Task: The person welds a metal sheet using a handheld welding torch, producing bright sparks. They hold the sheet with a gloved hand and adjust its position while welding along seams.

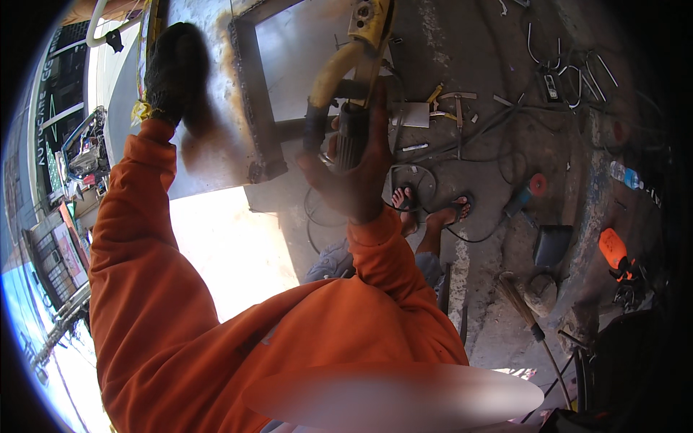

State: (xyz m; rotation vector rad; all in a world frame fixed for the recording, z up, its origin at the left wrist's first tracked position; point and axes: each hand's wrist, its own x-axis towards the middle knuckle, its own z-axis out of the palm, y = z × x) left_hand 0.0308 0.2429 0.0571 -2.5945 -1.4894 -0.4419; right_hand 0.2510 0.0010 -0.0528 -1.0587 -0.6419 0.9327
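Note:
My right hand (pixel 354 173), bare, is wrapped round the dark ribbed handle (pixel 352 137) of a yellow tool that looks like a clamp (pixel 370 25). The tool's curved arm bends down to the left of the handle. My left hand (pixel 175 72) wears a dark glove and rests at the edge of a metal panel (pixel 204 155), beside a narrow yellow-edged bar (pixel 147 43). Blur and the glove hide how its fingers lie. Between the hands stands a square-section metal frame (pixel 256 94) with brownish, scorched-looking marks along it.
Cables run over the concrete floor around my sandalled feet (pixel 453 209). Bent metal rods (pixel 577 79), a hammer (pixel 458 119), a teal grinder-like tool (pixel 523 196), a water bottle (pixel 626 175), a dark box (pixel 554 245) and an orange item (pixel 613 247) lie to the right.

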